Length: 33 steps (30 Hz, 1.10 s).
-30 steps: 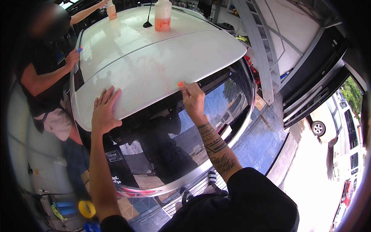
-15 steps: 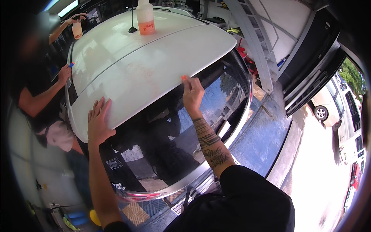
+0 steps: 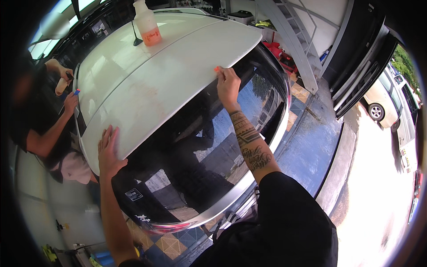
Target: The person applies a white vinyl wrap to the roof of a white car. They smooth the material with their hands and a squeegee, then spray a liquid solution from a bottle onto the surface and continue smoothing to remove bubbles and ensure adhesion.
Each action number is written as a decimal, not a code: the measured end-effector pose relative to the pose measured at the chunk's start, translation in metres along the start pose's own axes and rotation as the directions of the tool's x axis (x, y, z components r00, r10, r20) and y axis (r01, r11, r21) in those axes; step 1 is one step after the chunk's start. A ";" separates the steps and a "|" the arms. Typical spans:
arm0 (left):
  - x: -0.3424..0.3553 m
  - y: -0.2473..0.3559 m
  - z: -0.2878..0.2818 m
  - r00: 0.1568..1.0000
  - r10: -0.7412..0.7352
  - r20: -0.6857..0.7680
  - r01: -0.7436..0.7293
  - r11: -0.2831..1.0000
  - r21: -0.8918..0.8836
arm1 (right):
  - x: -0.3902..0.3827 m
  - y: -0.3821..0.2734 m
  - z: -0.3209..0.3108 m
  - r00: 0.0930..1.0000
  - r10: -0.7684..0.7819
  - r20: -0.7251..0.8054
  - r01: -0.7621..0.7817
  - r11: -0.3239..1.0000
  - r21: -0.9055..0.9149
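Observation:
Palm down, with fingers stretched out, my left hand (image 3: pixel 109 153) rests on the rear left corner of the white car roof (image 3: pixel 178 62). Between the fingertips of my right hand (image 3: pixel 228 86) is a small orange piece (image 3: pixel 217 69), its exact kind too small to make out. That hand is at the roof's rear edge, above the dark rear window (image 3: pixel 191 164). Brownish smudges mark the roof between my hands. Farther forward on the roof stands a clear spray bottle (image 3: pixel 149 26) with orange liquid, near a black antenna (image 3: pixel 137 41).
At the left side of the car, a co-worker's hand (image 3: pixel 70 103) holds a small blue and red tool, and their other hand (image 3: pixel 58 69) a spray bottle. A grey metal ladder (image 3: pixel 291 49) rises at the far right. Parked cars (image 3: pixel 382 98) stand outside the doorway.
My right hand has moved farther along the roof edge with the orange piece. My left hand stays at the corner. The co-worker's spray bottle has come down beside the car.

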<state>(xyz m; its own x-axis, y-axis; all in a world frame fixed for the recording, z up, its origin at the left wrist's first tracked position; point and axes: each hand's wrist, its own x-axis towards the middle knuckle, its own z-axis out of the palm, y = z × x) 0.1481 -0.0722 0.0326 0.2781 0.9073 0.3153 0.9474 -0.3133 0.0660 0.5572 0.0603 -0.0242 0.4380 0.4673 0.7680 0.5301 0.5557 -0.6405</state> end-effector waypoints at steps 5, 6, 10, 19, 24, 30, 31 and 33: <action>-0.004 -0.004 0.001 0.994 0.104 -0.036 -0.103 0.994 0.022 | -0.052 -0.032 0.014 0.968 -0.151 0.199 0.128 0.984 0.123; -0.008 -0.001 0.003 0.990 0.127 -0.066 -0.121 0.990 0.077 | -0.073 -0.046 0.017 0.945 -0.236 0.227 0.184 0.956 0.229; 0.034 0.081 0.016 0.932 0.357 0.059 -0.359 0.893 0.271 | -0.069 -0.023 0.007 0.902 -0.062 0.428 -0.052 0.967 0.248; 0.250 0.283 0.126 0.930 0.365 -0.047 -0.339 0.899 0.278 | -0.082 0.089 -0.142 0.786 0.473 0.399 -0.531 0.846 0.041; 0.340 0.356 0.162 0.933 0.355 -0.054 -0.331 0.907 0.259 | -0.114 0.160 -0.239 0.669 0.667 0.326 -0.683 0.726 -0.083; 0.395 0.383 0.180 0.949 0.312 0.047 -0.314 0.918 0.241 | -0.108 0.194 -0.268 0.589 0.708 0.391 -0.742 0.665 -0.086; 0.387 0.374 0.182 0.949 0.308 0.068 -0.315 0.918 0.242 | -0.106 0.196 -0.270 0.553 0.721 0.416 -0.768 0.636 -0.081; 0.371 0.366 0.172 0.939 0.330 0.097 -0.343 0.907 0.243 | -0.100 0.203 -0.272 0.542 0.708 0.452 -0.785 0.619 -0.029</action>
<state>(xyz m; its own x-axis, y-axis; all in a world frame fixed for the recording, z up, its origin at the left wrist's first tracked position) 0.6247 0.1977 0.0107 0.5887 0.7760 0.2265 0.8025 -0.5274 -0.2789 0.8191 -0.0605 -0.2297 0.2845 0.9579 -0.0388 0.0054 -0.0421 -0.9991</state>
